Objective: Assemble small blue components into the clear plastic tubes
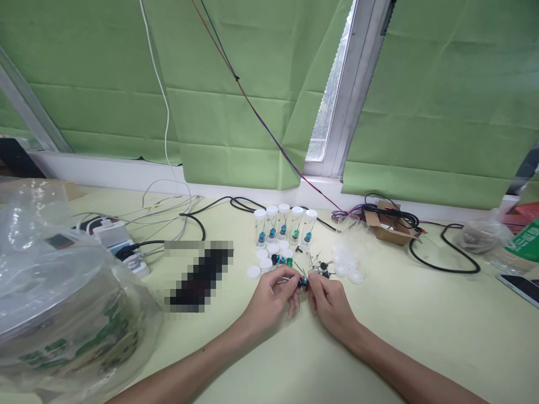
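Observation:
My left hand and my right hand meet over the table, fingers pinched around one small blue-and-black part. Thin metal pins stick out beside it; its exact kind is too small to make out. Just beyond my fingers lie more small blue, green and black parts and several loose pins with dark pieces. White round caps are scattered left of these. Behind them stands a row of clear capped vials, each with a blue or green part and thin stems inside.
Clear plastic pieces lie right of the parts. A large plastic-wrapped tub fills the left side, near a power strip with cables. At the back right sits an open cardboard box with wires; a phone lies far right.

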A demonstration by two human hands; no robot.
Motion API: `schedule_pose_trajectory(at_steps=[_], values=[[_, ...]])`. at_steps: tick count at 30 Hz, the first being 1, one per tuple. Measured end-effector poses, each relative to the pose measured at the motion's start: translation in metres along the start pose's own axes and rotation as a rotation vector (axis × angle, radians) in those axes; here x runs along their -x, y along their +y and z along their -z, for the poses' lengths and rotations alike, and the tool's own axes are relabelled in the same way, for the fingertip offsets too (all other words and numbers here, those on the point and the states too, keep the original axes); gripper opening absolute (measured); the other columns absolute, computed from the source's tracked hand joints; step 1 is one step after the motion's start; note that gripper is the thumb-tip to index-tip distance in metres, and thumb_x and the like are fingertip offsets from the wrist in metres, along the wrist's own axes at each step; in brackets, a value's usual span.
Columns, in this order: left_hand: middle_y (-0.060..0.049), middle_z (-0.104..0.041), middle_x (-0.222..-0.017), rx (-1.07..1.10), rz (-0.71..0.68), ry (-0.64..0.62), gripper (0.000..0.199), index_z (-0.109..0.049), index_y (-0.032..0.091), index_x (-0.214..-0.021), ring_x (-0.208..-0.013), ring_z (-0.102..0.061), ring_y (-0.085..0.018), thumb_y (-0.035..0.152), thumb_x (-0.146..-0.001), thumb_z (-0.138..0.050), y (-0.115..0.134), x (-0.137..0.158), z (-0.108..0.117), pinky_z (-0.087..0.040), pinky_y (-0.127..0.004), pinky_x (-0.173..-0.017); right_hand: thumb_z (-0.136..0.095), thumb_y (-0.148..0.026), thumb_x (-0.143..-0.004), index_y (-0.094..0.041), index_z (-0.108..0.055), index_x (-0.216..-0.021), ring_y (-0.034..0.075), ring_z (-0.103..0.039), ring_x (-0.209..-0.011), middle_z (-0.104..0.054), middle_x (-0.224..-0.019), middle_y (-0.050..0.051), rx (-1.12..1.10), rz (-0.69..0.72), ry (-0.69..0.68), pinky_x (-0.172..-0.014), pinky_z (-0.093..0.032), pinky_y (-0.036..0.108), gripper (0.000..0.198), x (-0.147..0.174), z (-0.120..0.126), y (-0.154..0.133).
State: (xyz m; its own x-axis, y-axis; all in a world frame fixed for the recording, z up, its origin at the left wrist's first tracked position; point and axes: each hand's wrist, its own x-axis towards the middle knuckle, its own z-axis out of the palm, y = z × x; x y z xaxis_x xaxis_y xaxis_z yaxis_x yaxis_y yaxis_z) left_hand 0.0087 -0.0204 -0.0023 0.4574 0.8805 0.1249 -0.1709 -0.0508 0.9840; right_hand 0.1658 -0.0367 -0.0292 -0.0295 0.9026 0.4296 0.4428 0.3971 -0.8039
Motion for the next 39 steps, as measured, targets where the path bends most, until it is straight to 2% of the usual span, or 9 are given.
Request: schedule_pose_trajectory(at_steps=[2,5,8,15,22,28,34,39], values=[[0.000,-0.057,-0.065,0.003,0.008,0.028,0.023,-0.059,0.015,-0.086,-0.048,-0.051,-0.009,0.038,-0.088,-0.059,0.002,-0.001,0.000,-0.041,-0.024,-0.049,-0.037,-0.040,-0.100,-0.019,-0.051,-0.070,0.012,-0.047,-0.050,-0.051,-0.054,-0.002,-0.047,-0.014,0.004,-0.053,-0.038,0.024,0.039,0.001,0.001,-0.003],[0.001,-0.056,-0.059,0.010,0.008,0.059,0.023,-0.060,0.015,-0.087,-0.048,-0.050,-0.010,0.039,-0.088,-0.060,0.003,-0.003,0.002,-0.041,-0.024,-0.049,-0.050,-0.039,-0.095,-0.018,-0.056,-0.096,0.013,-0.053,-0.056,-0.058,-0.070,0.000,-0.101,-0.005,-0.026,-0.052,-0.040,0.023,0.021,0.003,0.002,-0.005],[0.001,-0.056,-0.057,0.015,0.003,0.062,0.024,-0.060,0.016,-0.088,-0.047,-0.049,-0.010,0.040,-0.088,-0.059,0.001,-0.005,0.003,-0.041,-0.024,-0.050,-0.055,-0.036,-0.092,-0.019,-0.054,-0.105,0.013,-0.054,-0.059,-0.059,-0.076,0.001,-0.095,0.017,-0.053,-0.052,-0.041,0.024,0.022,0.004,0.001,-0.004],[0.002,-0.055,-0.055,-0.016,0.000,0.061,0.023,-0.059,0.016,-0.084,-0.047,-0.049,-0.010,0.039,-0.088,-0.059,0.001,-0.002,0.002,-0.040,-0.024,-0.050,-0.050,-0.036,-0.095,-0.019,-0.054,-0.097,0.015,-0.056,-0.063,-0.060,-0.072,0.002,-0.140,-0.006,-0.101,-0.057,-0.044,0.025,0.018,0.002,0.001,-0.002],[0.003,-0.053,-0.055,-0.045,-0.008,0.013,0.023,-0.058,0.016,-0.086,-0.047,-0.049,-0.010,0.039,-0.090,-0.056,0.000,-0.001,0.002,-0.039,-0.024,-0.051,-0.044,-0.039,-0.097,-0.018,-0.054,-0.081,0.011,-0.044,-0.051,-0.051,-0.061,-0.002,-0.084,-0.014,-0.117,-0.050,-0.036,0.024,0.028,0.002,0.003,-0.004],[0.001,-0.055,-0.061,-0.044,-0.028,-0.008,0.026,-0.057,0.017,-0.087,-0.049,-0.051,-0.011,0.043,-0.092,-0.053,-0.002,-0.001,0.002,-0.041,-0.024,-0.050,-0.039,-0.040,-0.098,-0.020,-0.046,-0.068,0.010,-0.036,-0.048,-0.040,-0.054,-0.005,0.009,0.004,-0.075,-0.050,-0.031,0.024,0.037,0.001,0.003,-0.005],[0.001,-0.055,-0.056,-0.024,-0.016,0.020,0.034,-0.056,0.017,-0.096,-0.048,-0.054,-0.013,0.047,-0.096,-0.041,-0.007,-0.002,0.002,-0.044,-0.025,-0.050,-0.040,-0.039,-0.097,-0.019,-0.045,-0.066,0.010,-0.035,-0.050,-0.041,-0.055,-0.005,0.024,0.019,-0.045,-0.051,-0.031,0.024,0.037,0.002,0.002,-0.005],[0.003,-0.054,-0.055,-0.041,0.000,0.059,0.030,-0.054,0.018,-0.090,-0.045,-0.051,-0.010,0.047,-0.094,-0.045,-0.008,-0.004,0.002,-0.042,-0.022,-0.047,-0.041,-0.040,-0.097,-0.018,-0.048,-0.068,0.010,-0.037,-0.051,-0.044,-0.056,-0.004,0.020,0.018,-0.047,-0.051,-0.032,0.023,0.037,0.001,0.002,-0.007]])
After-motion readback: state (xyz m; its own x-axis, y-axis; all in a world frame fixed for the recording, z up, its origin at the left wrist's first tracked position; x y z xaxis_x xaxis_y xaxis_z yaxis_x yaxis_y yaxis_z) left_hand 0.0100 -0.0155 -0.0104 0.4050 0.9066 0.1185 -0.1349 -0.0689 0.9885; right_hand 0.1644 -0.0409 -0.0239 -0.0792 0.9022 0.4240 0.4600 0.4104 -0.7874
